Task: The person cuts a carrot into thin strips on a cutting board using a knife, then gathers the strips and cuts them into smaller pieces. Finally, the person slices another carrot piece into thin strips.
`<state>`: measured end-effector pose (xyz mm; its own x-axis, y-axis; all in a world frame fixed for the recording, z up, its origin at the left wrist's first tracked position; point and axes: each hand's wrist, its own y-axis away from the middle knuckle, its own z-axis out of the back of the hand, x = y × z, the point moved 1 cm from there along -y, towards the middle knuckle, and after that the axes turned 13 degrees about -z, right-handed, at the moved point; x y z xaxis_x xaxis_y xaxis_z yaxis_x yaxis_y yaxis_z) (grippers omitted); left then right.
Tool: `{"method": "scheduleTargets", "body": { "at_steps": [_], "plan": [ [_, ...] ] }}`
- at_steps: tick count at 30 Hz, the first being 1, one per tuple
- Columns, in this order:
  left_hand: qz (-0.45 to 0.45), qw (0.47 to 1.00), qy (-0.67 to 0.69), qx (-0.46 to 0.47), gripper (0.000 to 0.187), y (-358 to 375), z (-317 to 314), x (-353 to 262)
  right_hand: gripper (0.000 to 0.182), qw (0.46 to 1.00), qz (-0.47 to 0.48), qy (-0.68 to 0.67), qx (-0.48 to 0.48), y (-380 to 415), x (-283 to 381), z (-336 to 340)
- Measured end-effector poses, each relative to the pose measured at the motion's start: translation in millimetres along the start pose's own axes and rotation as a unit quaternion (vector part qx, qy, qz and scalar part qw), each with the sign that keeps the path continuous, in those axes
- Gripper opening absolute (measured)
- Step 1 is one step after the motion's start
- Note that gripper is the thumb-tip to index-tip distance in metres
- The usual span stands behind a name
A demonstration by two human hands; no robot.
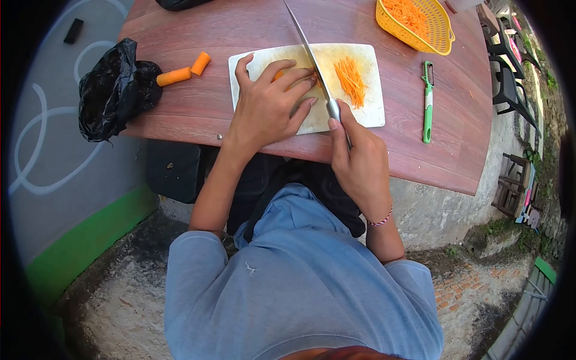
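Note:
A white cutting board (367, 114) lies near the table's front edge. My left hand (270, 99) rests on its left half, fingers curled over orange carrot (279, 75), which is mostly hidden beneath them. My right hand (359, 150) is closed round the handle of a long knife (313, 59), whose blade points away and to the left, against my left fingertips. Thin carrot strips (351, 82) lie in a small heap to the right of the blade.
A black plastic bag (114, 90) sits at the table's left edge, beside two carrot pieces (174, 76). To the right lies a green peeler (428, 102). A yellow basket (414, 41) of shredded carrot stands at the back right of the wooden table (420, 157).

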<state>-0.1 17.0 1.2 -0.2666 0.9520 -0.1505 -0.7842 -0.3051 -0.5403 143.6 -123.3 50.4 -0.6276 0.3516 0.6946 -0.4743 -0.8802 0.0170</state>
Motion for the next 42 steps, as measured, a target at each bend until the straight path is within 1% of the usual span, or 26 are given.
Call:
{"method": "scheduleTargets", "body": {
  "at_steps": [3, 7, 9, 10, 12, 15, 19, 22, 24, 28, 33, 40, 42],
  "plan": [
    [-0.001, 1.000, 0.006, -0.008, 0.027, -0.6, 0.4, 0.1, 0.035, 1.000, -0.019, -0.004, 0.013, -10.7, 5.3, -0.5],
    [0.001, 1.000, 0.008, -0.009, 0.027, -0.4, -0.5, 0.1, 0.035, 1.000, -0.021, -0.009, 0.012, -6.0, 2.8, 4.2],
    [-0.002, 1.000, 0.003, -0.009, 0.026, 0.3, -0.9, 0.3, 0.037, 0.998, -0.054, -0.001, 0.032, 2.5, 2.1, 12.5],
    [-0.001, 1.000, 0.003, -0.009, 0.026, 0.5, -0.6, 0.6, 0.037, 0.998, -0.053, 0.000, 0.033, 5.5, -1.5, 14.9],
    [0.000, 1.000, 0.002, -0.008, 0.026, 0.7, -0.3, 0.3, 0.037, 0.986, -0.128, -0.081, 0.069, 9.7, -11.9, 18.3],
    [-0.006, 1.000, 0.005, -0.017, 0.025, 0.7, -1.7, 0.6, 0.036, 0.982, -0.158, -0.085, 0.065, 10.3, -17.2, 22.7],
    [-0.005, 1.000, 0.004, -0.018, 0.026, 0.2, -1.3, 0.5, 0.037, 0.984, -0.137, -0.090, 0.061, 11.5, -13.8, 20.9],
    [-0.003, 1.000, 0.005, -0.013, 0.026, 0.3, -0.4, -0.2, 0.037, 0.984, -0.130, -0.093, 0.078, 13.3, -12.0, 18.5],
    [-0.005, 1.000, 0.004, -0.011, 0.027, 0.2, -1.1, 0.2, 0.036, 0.988, -0.107, -0.090, 0.065, 14.5, -12.4, 16.5],
    [-0.006, 1.000, 0.002, -0.011, 0.027, -0.1, -1.0, 0.5, 0.036, 0.988, -0.112, -0.081, 0.073, 17.3, -11.1, 19.1],
    [-0.005, 1.000, 0.005, -0.008, 0.027, 0.2, -0.6, 0.4, 0.036, 0.994, -0.083, -0.037, 0.063, 26.9, -2.8, 24.9],
    [0.001, 1.000, -0.002, -0.001, 0.027, 0.1, 0.3, -0.6, 0.036, 0.993, -0.094, -0.037, 0.068, 34.9, -3.5, 26.7],
    [0.001, 1.000, -0.004, -0.001, 0.027, -0.1, 0.7, -0.7, 0.035, 0.995, -0.074, -0.017, 0.060, 29.3, -3.2, 24.6]
  ]
}}
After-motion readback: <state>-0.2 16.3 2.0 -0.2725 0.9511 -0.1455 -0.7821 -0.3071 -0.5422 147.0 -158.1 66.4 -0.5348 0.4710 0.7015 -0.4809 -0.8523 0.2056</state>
